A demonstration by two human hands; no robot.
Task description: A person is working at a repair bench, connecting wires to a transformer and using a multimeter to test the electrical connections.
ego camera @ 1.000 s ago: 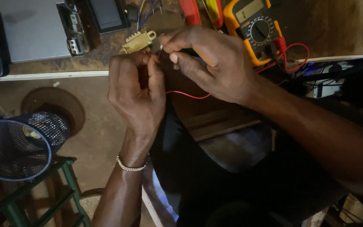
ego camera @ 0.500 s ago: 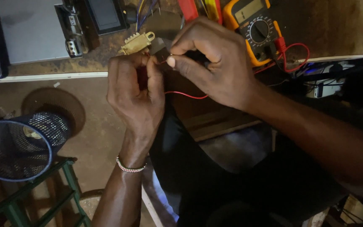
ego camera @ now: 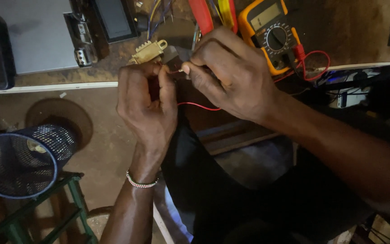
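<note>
Thin red wire [ego camera: 199, 106], upper centre of frame: bare tip pinched between both hands, the rest sagging in a slack arc below them. Left hand [ego camera: 146, 106] curled shut on it, right hand [ego camera: 231, 74] pinching the tip with thumb and forefinger. Hands touching, over the worktop [ego camera: 64, 81] edge. Yellow multimeter [ego camera: 271, 34] just behind.
</note>
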